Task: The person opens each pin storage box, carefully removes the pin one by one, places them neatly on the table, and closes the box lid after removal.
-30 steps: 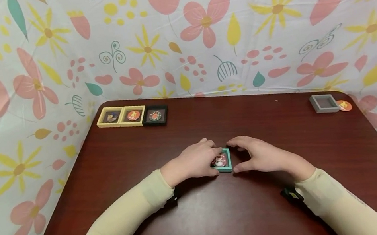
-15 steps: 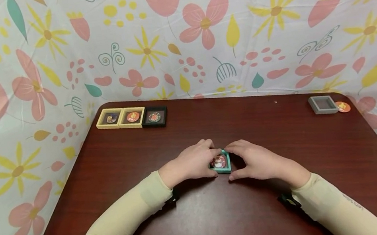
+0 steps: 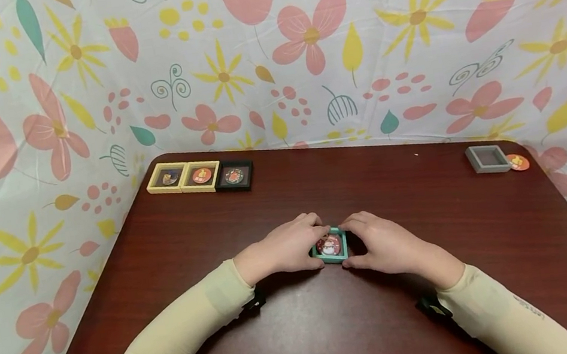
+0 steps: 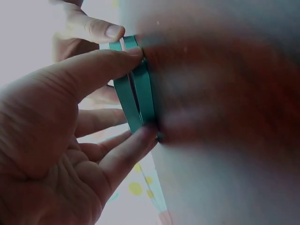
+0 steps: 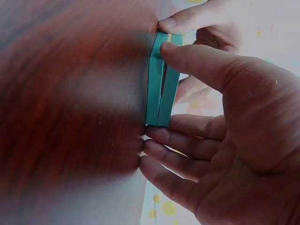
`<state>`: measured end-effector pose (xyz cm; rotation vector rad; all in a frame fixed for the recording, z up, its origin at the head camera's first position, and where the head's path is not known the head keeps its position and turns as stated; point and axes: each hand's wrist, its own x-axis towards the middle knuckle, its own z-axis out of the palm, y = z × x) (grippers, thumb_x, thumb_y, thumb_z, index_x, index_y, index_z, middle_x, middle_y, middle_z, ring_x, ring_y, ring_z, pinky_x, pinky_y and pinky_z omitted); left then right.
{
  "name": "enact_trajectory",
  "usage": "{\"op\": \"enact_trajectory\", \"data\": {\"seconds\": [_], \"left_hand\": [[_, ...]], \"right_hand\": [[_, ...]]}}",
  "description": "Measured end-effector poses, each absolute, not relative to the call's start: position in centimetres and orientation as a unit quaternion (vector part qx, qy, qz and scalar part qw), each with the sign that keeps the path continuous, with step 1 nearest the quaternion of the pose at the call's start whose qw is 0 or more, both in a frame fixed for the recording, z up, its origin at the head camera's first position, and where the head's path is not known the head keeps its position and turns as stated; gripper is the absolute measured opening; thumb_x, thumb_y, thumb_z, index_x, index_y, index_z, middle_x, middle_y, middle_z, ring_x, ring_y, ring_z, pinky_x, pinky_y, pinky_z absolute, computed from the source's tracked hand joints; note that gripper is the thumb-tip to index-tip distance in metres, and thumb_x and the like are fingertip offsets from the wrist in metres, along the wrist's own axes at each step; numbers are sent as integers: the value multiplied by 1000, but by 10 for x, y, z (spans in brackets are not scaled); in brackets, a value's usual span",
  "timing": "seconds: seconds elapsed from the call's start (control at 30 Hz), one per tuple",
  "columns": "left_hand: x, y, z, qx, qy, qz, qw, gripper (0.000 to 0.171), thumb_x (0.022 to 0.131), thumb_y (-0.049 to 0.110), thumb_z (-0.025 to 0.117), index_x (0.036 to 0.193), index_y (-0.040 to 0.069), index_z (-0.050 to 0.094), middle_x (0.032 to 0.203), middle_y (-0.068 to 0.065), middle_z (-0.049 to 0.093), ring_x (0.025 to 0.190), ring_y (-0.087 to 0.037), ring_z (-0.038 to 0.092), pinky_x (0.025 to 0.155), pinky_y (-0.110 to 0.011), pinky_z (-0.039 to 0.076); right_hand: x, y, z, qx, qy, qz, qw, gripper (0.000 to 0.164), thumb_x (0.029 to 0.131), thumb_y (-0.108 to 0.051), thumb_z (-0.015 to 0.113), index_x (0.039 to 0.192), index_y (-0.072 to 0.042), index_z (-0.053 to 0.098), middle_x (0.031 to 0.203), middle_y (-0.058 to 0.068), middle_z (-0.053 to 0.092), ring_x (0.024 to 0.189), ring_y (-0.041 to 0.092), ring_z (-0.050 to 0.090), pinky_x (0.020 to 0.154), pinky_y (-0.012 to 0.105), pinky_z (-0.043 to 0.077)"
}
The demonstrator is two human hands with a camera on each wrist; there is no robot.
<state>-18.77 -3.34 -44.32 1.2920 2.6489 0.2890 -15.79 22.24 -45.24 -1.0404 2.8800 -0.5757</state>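
Note:
A small square teal display frame [image 3: 331, 259] lies flat on the table, with a round red-and-white badge [image 3: 329, 245] showing inside it. My left hand [image 3: 289, 246] grips its left side, thumb at the near edge and fingers at the far edge. On the opposite side my right hand [image 3: 387, 245] holds it the same way. In the left wrist view, a thin slit runs between two layers of the teal frame [image 4: 146, 93]. That slit also shows in the right wrist view, where the right thumb presses the edge of the frame [image 5: 155, 89].
Two pale yellow frames [image 3: 186, 189] and a black frame [image 3: 233, 187], each with a round badge, stand in a row at the back left. A grey frame [image 3: 493, 168] sits at the back right beside an orange round badge [image 3: 519, 162]. Patterned cloth [image 3: 258, 71] hangs behind the table.
My right hand has moved left from beside the teal frame and now holds its right side. The left hand has shifted slightly left, exposing more of the frame.

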Motion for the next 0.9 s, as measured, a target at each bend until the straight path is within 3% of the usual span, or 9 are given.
{"op": "enact_trajectory", "data": {"seconds": [0.23, 0.9], "left_hand": [[-188, -38, -443, 444, 885, 98, 97, 71, 95, 35, 90, 155, 6, 65, 146, -8, 62, 127, -23, 59, 103, -32, 53], [-181, -34, -442, 430, 897, 68, 74, 67, 92, 37, 92, 148, 8, 68, 136, -7, 67, 121, -21, 61, 98, -31, 54]], "right_hand": [[-159, 223, -453, -336, 926, -173, 14, 68, 85, -36, 98, 136, -1, 71, 129, 9, 69, 121, 27, 66, 99, 48, 60], [-161, 227, -451, -349, 922, -169, 7, 65, 85, -36, 96, 134, 0, 73, 129, 8, 70, 119, 25, 67, 95, 47, 61]]}}
